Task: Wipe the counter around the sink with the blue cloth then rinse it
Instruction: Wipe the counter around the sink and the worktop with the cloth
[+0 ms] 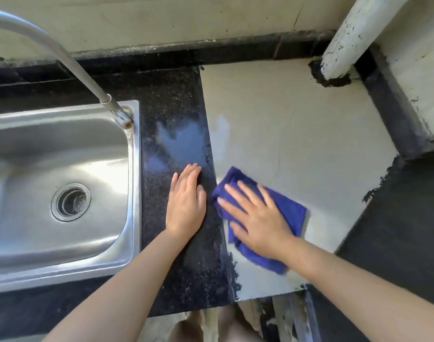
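Note:
The blue cloth (291, 211) lies crumpled on the pale counter slab (297, 134), right of the sink. My right hand (255, 215) presses flat on the cloth with fingers spread, covering its middle. My left hand (186, 203) rests palm down on the black speckled counter strip (176, 107) between sink and pale slab, fingers together, holding nothing. The steel sink (62, 169) with its round drain (70, 201) fills the left side. A wet sheen shows on the black strip just beyond my left hand.
A curved metal tap (70, 62) rises from the sink's back right corner and arches left. A white pipe (354, 38) stands at the back right of the counter. The wall runs along the back. The counter's front edge is near my forearms.

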